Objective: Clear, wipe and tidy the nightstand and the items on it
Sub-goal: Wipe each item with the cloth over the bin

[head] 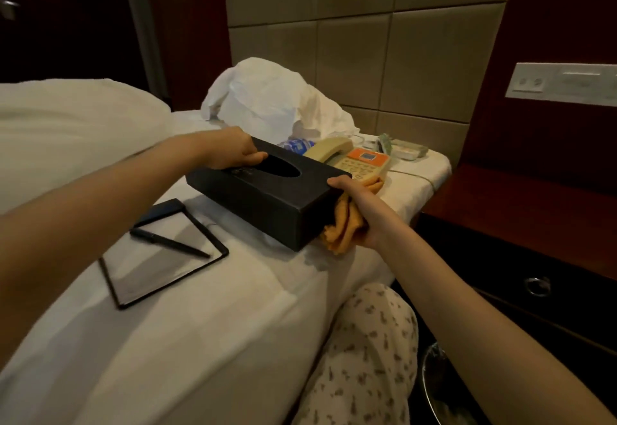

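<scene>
Head view: at the centre of the frame we held the black tissue box (267, 200) over the white bed (217, 324). Our left hand (233, 150) gripped its far end, thumb on top beside the slot. Our right hand (362, 211) clasped an orange cloth (340, 229) against the box's near right end. A telephone (364, 160) lay just behind, and a pen (170, 242) lay on a notepad (160, 267) at lower left. The dark nightstand (521, 211) stood at the right.

This is a hotel bedroom: a white bed (200, 324) at 7 o'clock, padded wall panels (384, 40) at 12 o'clock, a corded telephone (360, 160) near the centre and a dark wooden nightstand (517, 211) at 3 o'clock.
</scene>
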